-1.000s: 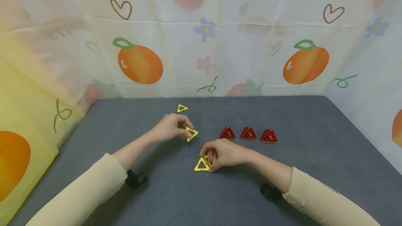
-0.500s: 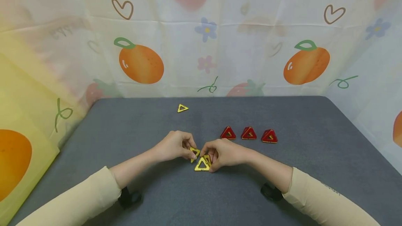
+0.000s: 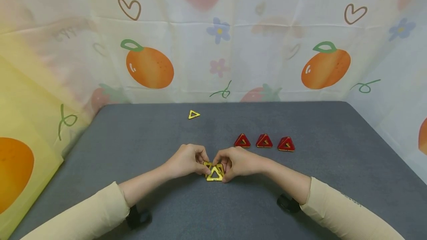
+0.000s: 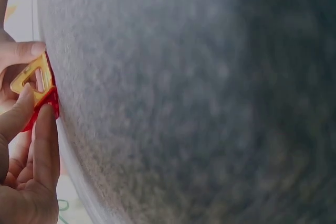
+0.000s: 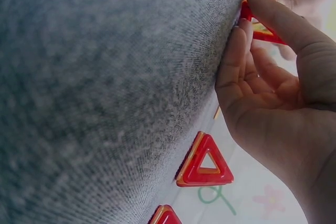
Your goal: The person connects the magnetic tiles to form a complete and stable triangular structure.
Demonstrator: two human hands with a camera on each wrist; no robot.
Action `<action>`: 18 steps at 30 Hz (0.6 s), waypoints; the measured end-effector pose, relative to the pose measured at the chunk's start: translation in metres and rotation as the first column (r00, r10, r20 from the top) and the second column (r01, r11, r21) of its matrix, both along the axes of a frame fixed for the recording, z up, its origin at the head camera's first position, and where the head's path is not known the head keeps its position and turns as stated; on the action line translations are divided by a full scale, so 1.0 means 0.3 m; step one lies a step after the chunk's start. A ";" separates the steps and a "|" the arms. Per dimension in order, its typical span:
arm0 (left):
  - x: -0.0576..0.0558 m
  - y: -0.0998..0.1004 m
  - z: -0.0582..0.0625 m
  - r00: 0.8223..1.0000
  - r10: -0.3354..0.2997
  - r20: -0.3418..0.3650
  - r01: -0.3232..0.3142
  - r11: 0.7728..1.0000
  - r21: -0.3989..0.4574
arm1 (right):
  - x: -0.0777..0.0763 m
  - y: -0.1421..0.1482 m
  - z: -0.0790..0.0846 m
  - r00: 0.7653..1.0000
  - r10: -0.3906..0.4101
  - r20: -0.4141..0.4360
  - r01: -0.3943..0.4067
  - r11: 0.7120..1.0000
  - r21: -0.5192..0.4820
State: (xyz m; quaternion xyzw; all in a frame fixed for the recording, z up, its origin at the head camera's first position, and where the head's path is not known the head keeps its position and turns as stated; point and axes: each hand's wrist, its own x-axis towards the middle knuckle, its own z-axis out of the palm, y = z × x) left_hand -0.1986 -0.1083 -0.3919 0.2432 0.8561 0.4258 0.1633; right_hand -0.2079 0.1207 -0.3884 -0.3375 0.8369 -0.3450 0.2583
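Note:
In the head view, my left hand [image 3: 187, 162] pinches a yellow triangular magnetic tile [image 3: 207, 165] between thumb and fingers. It sits against the left side of a front yellow triangle [image 3: 214, 175], which leans upright on the table. At the other side, my right hand [image 3: 242, 162] pinches another yellow triangular tile [image 3: 220, 168]. The left wrist view shows a yellow frame [image 4: 38, 74] joined to red faces [image 4: 51, 100], with fingers of both hands around it. Fingers partly hide the red piece [image 5: 268, 36] in the right wrist view. How closely the edges meet is hard to see.
Three red pyramids [image 3: 264, 141] stand in a row behind my right hand on the dark grey table [image 3: 160, 214]. A single yellow triangle [image 3: 193, 114] lies near the table's back edge. A printed cloth [image 3: 190, 58] hangs behind.
My left hand has come toward me and slightly right, bringing its yellow tile from apart to against the left side of the front triangle. The right hand has stayed in place.

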 end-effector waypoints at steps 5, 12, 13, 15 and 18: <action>0.008 0.003 -0.002 1.000 0.007 -0.016 -0.007 1.000 -0.008 | 0.000 0.001 0.000 1.000 0.002 -0.001 -0.002 1.000 0.000; 0.016 0.001 -0.005 0.997 -0.018 -0.071 0.017 1.000 -0.019 | 0.001 -0.001 0.001 1.000 0.003 -0.019 -0.003 1.000 0.002; 0.017 0.001 -0.005 0.997 -0.021 -0.076 0.020 1.000 -0.016 | 0.001 -0.001 0.001 1.000 0.004 -0.025 -0.004 1.000 0.003; 0.018 0.002 -0.006 0.996 -0.026 -0.083 0.026 1.000 -0.008 | 0.002 -0.001 0.002 0.999 0.006 -0.035 -0.006 1.000 0.005; 0.019 0.003 -0.009 0.995 -0.034 -0.096 0.033 0.999 -0.003 | 0.003 -0.002 0.002 0.999 0.009 -0.045 -0.009 1.000 0.011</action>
